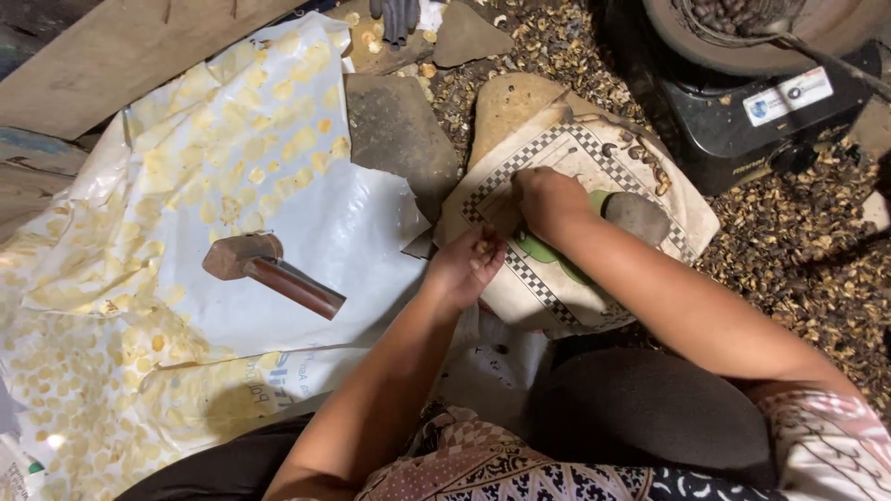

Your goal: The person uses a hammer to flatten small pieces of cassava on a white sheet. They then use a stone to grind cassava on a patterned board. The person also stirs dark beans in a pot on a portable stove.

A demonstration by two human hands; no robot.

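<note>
Head view, left to right: pale yellow kernels (pixel 232 148) are seen spread over white plastic sheeting (pixel 353 232), and a wooden mallet (pixel 269 269) lies on it, untouched. The left hand (pixel 464 269) is cupped, fingers curled half-closed around a few small pale kernels. The right hand (pixel 548 199) is closed in a pinch on something small pressed against a sack (pixel 566 167) with a black-and-white chequered border and a green shape; what is pinched cannot be made out. The kernels are judged light, dry and brittle, easily split, so a soft fingertip hold from the sides would suit them. A grey stone (pixel 636 215) rests on the sack just beside the right hand. Farther right, a black appliance (pixel 742 121) bears a white rectangular label, and dark shells (pixel 798 269) are scattered around.
</note>
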